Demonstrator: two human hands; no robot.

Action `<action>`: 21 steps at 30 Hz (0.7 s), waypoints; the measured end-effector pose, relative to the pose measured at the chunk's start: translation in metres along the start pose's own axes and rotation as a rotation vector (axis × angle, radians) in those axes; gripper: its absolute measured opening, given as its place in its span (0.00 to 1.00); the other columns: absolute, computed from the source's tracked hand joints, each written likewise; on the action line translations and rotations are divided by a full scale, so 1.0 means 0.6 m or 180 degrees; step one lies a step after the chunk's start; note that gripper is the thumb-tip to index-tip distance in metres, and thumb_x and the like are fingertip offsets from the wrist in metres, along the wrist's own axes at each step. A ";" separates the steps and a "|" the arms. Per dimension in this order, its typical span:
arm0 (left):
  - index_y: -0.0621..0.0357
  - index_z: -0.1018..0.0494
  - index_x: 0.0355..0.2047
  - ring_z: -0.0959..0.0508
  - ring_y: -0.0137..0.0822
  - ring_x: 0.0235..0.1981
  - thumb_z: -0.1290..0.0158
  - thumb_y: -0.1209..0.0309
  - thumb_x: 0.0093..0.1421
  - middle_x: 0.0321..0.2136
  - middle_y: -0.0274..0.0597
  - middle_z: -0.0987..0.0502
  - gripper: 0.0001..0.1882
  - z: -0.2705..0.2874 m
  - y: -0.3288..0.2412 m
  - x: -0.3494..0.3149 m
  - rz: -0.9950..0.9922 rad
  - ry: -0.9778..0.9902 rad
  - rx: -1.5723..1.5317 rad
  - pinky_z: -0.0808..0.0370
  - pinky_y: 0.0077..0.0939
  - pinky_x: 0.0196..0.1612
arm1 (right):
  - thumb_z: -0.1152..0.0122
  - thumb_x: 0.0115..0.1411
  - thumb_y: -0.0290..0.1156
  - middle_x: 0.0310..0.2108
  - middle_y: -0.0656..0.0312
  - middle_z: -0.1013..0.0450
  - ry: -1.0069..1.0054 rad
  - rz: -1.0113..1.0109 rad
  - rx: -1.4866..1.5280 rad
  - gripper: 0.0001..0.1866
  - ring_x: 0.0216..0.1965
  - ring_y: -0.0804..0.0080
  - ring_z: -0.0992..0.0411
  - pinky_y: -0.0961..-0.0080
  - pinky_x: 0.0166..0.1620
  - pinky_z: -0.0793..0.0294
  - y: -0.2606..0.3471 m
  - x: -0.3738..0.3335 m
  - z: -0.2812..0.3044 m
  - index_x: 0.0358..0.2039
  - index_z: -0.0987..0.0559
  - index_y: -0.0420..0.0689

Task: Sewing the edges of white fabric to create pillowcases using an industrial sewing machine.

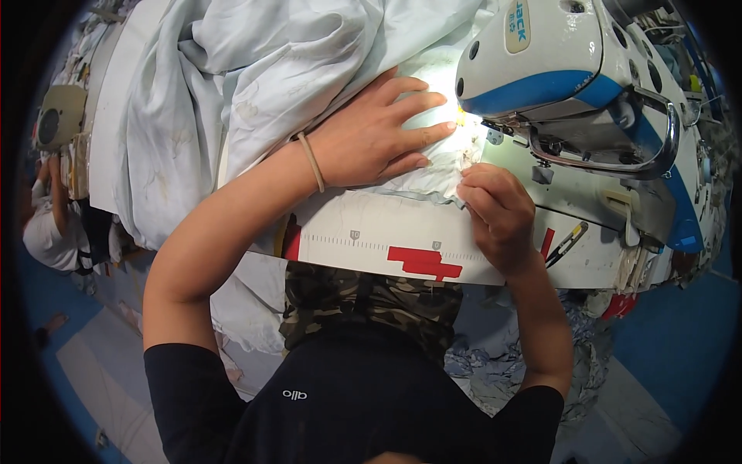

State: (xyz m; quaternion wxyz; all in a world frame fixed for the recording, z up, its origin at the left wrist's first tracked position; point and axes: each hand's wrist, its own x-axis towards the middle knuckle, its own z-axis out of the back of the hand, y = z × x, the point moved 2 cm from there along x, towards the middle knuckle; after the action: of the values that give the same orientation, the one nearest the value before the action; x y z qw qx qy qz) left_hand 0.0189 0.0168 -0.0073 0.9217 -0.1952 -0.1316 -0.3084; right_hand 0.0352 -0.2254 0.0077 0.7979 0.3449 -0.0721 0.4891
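Observation:
Pale white fabric (294, 58) lies bunched over the left and middle of the sewing machine table, its edge running under the lit head of a white and blue sewing machine (533, 69). My left hand (379, 131) rests flat on the cloth with its fingers spread toward the needle area. Just in front of the machine head, my right hand (498, 205) pinches the near edge of the fabric between thumb and fingers. The needle itself is hidden by glare and the machine's body.
The white table edge (363, 236) bears a printed ruler scale and red tape (425, 261). A small cutter (566, 243) lies to the right of my right wrist. Crumpled grey fabric (495, 363) hangs below the table. Another person (58, 232) sits at the far left.

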 end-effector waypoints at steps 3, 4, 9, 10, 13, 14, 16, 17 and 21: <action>0.47 0.25 0.60 0.33 0.50 0.62 0.40 0.61 0.63 0.60 0.45 0.31 0.24 0.006 0.003 0.000 -0.0285 -0.0073 -0.0089 0.41 0.58 0.68 | 0.35 0.50 0.13 0.37 0.58 0.23 -0.0018 -0.0016 0.0053 0.11 0.43 0.56 0.20 0.64 0.47 0.20 -0.003 -0.001 0.001 0.34 0.20 0.39; 0.47 0.25 0.59 0.32 0.49 0.61 0.40 0.62 0.62 0.59 0.44 0.30 0.24 0.008 -0.003 -0.005 -0.0387 0.0050 -0.0188 0.41 0.58 0.68 | 0.34 0.50 0.13 0.38 0.58 0.23 -0.0011 -0.0018 0.0060 0.11 0.43 0.56 0.20 0.64 0.47 0.20 -0.003 -0.001 0.001 0.34 0.20 0.39; 0.44 0.25 0.59 0.31 0.46 0.61 0.41 0.63 0.63 0.57 0.42 0.29 0.23 0.015 -0.003 -0.011 -0.0401 0.0212 -0.0278 0.40 0.58 0.69 | 0.35 0.51 0.13 0.38 0.58 0.23 -0.0025 0.0054 0.0021 0.10 0.43 0.57 0.20 0.65 0.47 0.20 -0.010 0.009 -0.005 0.34 0.19 0.39; 0.44 0.25 0.59 0.31 0.46 0.61 0.41 0.63 0.63 0.57 0.42 0.29 0.23 0.015 0.000 -0.008 -0.0397 0.0200 -0.0287 0.40 0.58 0.69 | 0.35 0.52 0.13 0.38 0.58 0.23 -0.0058 0.0099 0.0010 0.10 0.43 0.57 0.20 0.65 0.47 0.20 -0.013 0.011 -0.004 0.34 0.19 0.39; 0.43 0.25 0.60 0.31 0.45 0.61 0.41 0.63 0.64 0.57 0.42 0.29 0.23 0.015 0.013 -0.001 -0.0427 0.0236 -0.0235 0.40 0.58 0.69 | 0.34 0.52 0.14 0.39 0.58 0.23 0.0000 0.0102 -0.0083 0.10 0.45 0.57 0.21 0.65 0.49 0.21 -0.025 0.015 -0.005 0.35 0.19 0.39; 0.42 0.25 0.60 0.31 0.45 0.61 0.41 0.62 0.64 0.57 0.41 0.30 0.23 0.014 0.017 0.002 -0.0438 0.0224 -0.0207 0.40 0.57 0.70 | 0.34 0.52 0.14 0.39 0.58 0.23 -0.0005 0.0102 -0.0079 0.10 0.45 0.57 0.21 0.65 0.49 0.21 -0.028 0.018 -0.002 0.35 0.19 0.39; 0.42 0.25 0.59 0.31 0.45 0.61 0.41 0.62 0.64 0.58 0.40 0.30 0.23 0.014 0.022 0.009 -0.0469 0.0218 -0.0175 0.40 0.57 0.70 | 0.34 0.53 0.14 0.39 0.58 0.22 0.0137 0.0111 -0.0234 0.09 0.46 0.57 0.21 0.64 0.51 0.22 -0.035 0.025 0.005 0.35 0.19 0.39; 0.41 0.24 0.59 0.31 0.44 0.60 0.41 0.62 0.64 0.57 0.39 0.29 0.22 0.016 0.022 0.013 -0.0602 0.0206 -0.0120 0.41 0.56 0.70 | 0.34 0.53 0.14 0.39 0.58 0.22 0.0126 0.0106 -0.0238 0.09 0.46 0.57 0.21 0.64 0.51 0.22 -0.040 0.026 0.005 0.35 0.19 0.39; 0.43 0.22 0.56 0.30 0.42 0.57 0.40 0.65 0.61 0.55 0.34 0.27 0.21 0.017 0.016 0.021 -0.0784 0.0127 -0.0228 0.41 0.54 0.72 | 0.33 0.54 0.15 0.40 0.58 0.22 0.0148 0.0075 -0.0080 0.09 0.48 0.58 0.22 0.64 0.54 0.23 -0.046 0.028 0.003 0.35 0.18 0.39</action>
State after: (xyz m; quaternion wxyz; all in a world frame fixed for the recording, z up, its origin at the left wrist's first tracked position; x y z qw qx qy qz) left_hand 0.0337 0.0219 0.0035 0.8717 -0.2040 -0.1251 -0.4276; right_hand 0.0670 -0.2224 0.0036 0.7978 0.3225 -0.0637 0.5054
